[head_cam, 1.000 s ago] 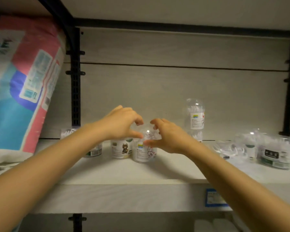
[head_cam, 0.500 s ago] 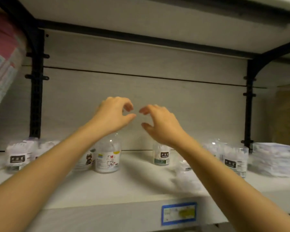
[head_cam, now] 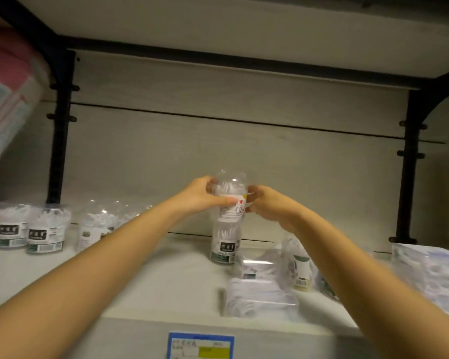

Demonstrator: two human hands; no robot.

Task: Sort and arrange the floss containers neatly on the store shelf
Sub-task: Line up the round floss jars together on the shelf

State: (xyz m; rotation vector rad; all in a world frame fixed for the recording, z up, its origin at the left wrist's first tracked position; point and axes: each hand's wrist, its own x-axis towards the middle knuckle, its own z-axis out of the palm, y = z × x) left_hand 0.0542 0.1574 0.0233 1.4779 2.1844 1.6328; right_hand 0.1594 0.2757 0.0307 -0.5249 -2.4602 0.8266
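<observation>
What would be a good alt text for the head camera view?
Both hands, left hand and right hand, hold a clear floss container on top of another container on a pale store shelf. More containers stand at left.

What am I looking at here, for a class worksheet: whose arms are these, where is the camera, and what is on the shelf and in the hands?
No machine here: these are a person's two bare arms, filmed by a wide-angle camera worn on the head, looking forward at a pale store shelf. The left hand and right hand together hold a clear plastic floss container with a cartoon label, each grip closed on one side. It sits on top of, or just above, a second clear container with a dark label; blur hides whether they touch. At the left stand two more dark-labelled clear tubs. At the front right lie flat clear packets. A blue-edged price tag is stuck on the shelf's front edge.
</observation>
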